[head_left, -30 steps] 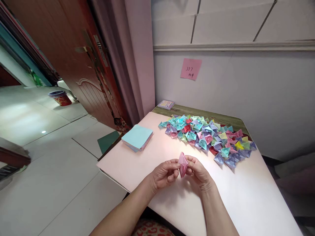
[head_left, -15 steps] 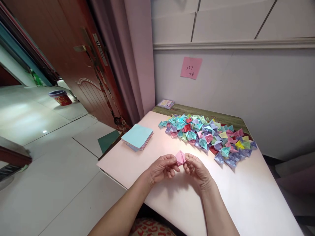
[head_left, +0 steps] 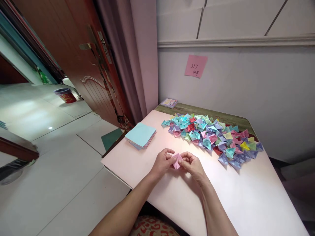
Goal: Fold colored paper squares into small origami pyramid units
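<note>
A small pink folded paper (head_left: 177,163) is held between my two hands, a little above the pale tabletop (head_left: 172,200). My left hand (head_left: 162,163) grips its left side, thumb on the front face. From the right, my right hand (head_left: 191,164) pinches it with the thumb, the fingers curled behind. Beyond my hands lies a heap of folded paper boats (head_left: 206,142) in blue, purple, pink, red, green and yellow. To the left sits a stack of square paper sheets (head_left: 140,135), light blue on top.
Against the wall, a small pack of printed cards (head_left: 169,103) lies on the table's wooden back strip. A pink note (head_left: 196,66) with handwriting is stuck to the wall. At the left are a brown door (head_left: 81,59) and a red bin (head_left: 66,95) on the tiled floor.
My fingers have shifted on the pink paper; its faces now spread apart with both thumbs on the front. The whole view has moved slightly.
</note>
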Action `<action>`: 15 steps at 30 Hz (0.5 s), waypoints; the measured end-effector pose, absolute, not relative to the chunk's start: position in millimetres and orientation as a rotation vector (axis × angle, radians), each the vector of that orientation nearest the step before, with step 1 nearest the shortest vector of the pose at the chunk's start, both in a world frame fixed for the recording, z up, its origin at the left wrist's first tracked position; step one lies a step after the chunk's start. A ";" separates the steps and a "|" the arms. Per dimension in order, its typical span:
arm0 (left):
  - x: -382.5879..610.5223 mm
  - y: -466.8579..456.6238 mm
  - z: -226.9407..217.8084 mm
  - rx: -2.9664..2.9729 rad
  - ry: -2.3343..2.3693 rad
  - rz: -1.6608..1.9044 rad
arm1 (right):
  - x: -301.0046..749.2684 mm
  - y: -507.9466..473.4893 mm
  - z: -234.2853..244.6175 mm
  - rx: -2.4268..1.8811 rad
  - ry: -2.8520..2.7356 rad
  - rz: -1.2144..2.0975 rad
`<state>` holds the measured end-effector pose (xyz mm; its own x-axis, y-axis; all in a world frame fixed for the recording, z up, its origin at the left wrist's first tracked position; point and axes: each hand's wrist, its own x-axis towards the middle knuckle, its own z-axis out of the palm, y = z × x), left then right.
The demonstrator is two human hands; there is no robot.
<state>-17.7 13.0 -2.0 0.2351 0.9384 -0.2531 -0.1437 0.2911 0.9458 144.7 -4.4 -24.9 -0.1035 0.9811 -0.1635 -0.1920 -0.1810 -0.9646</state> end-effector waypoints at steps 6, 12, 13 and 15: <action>-9.8 7.0 0.1 0.832 1.028 0.832 | 139.7 -2.6 -25.6 -1.084 -1.011 1.248; -10.1 9.0 5.2 0.823 1.043 0.793 | 143.5 -3.2 -28.3 -1.102 -1.136 1.163; -10.4 9.4 5.8 0.820 1.043 0.788 | 143.9 -3.3 -29.2 -1.115 -1.143 1.145; -10.8 9.8 6.4 0.816 1.036 0.780 | 144.4 -3.2 -30.7 -1.125 -1.154 1.118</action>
